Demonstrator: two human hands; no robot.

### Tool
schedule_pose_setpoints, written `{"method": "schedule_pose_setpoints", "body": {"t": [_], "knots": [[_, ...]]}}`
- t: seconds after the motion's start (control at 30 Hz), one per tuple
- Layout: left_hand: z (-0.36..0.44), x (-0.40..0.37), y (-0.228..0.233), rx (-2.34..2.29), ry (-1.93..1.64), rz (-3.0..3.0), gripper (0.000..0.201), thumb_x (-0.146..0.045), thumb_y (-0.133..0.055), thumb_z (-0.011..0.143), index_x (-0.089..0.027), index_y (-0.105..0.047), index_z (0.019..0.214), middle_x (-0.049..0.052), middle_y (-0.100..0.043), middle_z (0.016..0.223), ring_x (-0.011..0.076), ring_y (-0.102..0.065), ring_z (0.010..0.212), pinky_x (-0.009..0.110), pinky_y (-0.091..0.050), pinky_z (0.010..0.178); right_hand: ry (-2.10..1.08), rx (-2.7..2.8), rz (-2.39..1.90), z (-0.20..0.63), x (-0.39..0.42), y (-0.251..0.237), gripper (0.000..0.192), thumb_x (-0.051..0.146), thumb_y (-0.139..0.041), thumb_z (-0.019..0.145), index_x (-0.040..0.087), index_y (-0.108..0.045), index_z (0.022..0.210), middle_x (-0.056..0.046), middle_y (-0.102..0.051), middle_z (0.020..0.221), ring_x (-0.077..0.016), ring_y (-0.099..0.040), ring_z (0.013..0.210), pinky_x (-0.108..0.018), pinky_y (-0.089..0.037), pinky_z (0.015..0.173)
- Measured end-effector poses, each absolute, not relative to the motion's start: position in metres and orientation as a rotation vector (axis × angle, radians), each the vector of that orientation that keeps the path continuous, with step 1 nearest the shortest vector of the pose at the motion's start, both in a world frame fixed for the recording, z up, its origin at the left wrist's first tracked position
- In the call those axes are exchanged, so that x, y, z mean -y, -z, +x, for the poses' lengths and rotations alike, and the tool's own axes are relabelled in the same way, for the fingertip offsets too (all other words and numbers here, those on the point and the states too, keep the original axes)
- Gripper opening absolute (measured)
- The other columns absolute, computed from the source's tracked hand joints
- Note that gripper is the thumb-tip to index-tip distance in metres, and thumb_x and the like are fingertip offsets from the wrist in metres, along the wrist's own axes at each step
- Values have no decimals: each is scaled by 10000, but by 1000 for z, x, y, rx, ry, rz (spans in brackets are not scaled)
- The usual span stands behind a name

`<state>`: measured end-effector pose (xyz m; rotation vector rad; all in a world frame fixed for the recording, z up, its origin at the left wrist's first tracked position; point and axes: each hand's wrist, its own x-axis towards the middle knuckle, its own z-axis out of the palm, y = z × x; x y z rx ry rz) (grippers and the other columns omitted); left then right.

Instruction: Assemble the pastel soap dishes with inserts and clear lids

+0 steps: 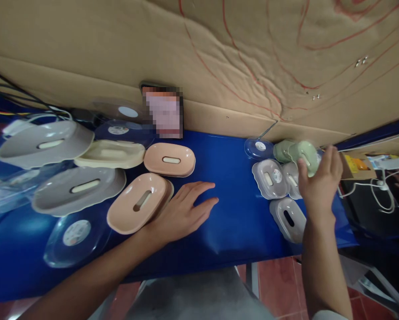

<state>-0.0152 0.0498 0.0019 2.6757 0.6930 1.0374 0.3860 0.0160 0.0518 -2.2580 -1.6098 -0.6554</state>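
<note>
Head view, with the middle of the blue bench (226, 213) as the clock's centre and twelve away from the person: the right hand (319, 182) is at three o'clock, its thumb over the near edge of a green dish (304, 150) and its fingers spread beyond it. Whether that grip is closed I cannot tell; the dish's tilt suggests the hand is steadying it. Grey dishes (269, 181) sit close together below it, toward four.

The left hand (182, 211), at eight, is empty, its fingers extended, just beside the front pink dish (129, 202), perhaps resting there out of the way. That dish lies tilted on a paler one, probably because similar shapes stack easily. Behind it, toward ten, another pink dish (169, 170) lies level. A clear lid (77, 233) lies flat farther out at eight. At eleven a phone (166, 111) leans against the cardboard (236, 89), which seems to keep it upright.
</note>
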Motion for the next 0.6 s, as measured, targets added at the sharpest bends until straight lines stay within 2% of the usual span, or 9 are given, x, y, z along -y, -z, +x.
{"method": "schedule_pose_setpoints", "body": {"t": [0.1,0.27,0.4,0.47,0.53,0.6], "knots": [[-15,-50,-4,-692,-1034,2687,217,-92,-663,992,-167,-718,1188,165,-680,1328,300,-683,1217,467,-603,1016,464,1930,-2160,333,-45,-47,701,571,-462,1101,59,-506,1579,-276,-580,1562,-410,-567,1443,-564,-416,1227],[-14,-44,-16,-748,-996,2746,215,-116,-643,1009,-178,-723,1199,145,-707,1297,290,-692,1192,451,-601,993,272,2128,-2128,260,-77,-9,718,490,-494,1087,-13,-442,1596,-340,-588,1516,-461,-539,1447,-703,-344,1228],[-17,-41,-21,-788,-1003,2760,235,-124,-623,1008,-181,-715,1217,133,-721,1293,284,-693,1192,454,-585,1002,104,2287,-1918,229,-65,-4,586,386,-460,1106,101,-470,1617,-278,-597,1520,-419,-598,1352,-651,-437,1152],[-17,-43,-21,-829,-1003,2761,237,-129,-623,1003,-181,-711,1217,130,-724,1292,291,-691,1196,459,-578,999,-2,2381,-1742,224,-56,-7,568,392,-474,1113,193,-452,1644,-225,-529,1608,-391,-555,1418,-614,-443,1164],[-17,-46,-22,-876,-974,2777,243,-137,-621,1006,-180,-706,1229,126,-730,1283,289,-694,1189,457,-571,1001,-70,2423,-1625,226,-49,-8,610,429,-506,1109,267,-385,1684,-180,-423,1707,-384,-437,1542,-634,-382,1222],[-20,-48,-28,-977,-895,2789,259,-159,-614,1023,-182,-694,1268,129,-730,1291,292,-696,1192,470,-558,1024,-96,2425,-1604,230,-44,-6,671,461,-522,1104,302,-304,1718,-161,-386,1736,-387,-362,1595,-661,-346,1242]]}}
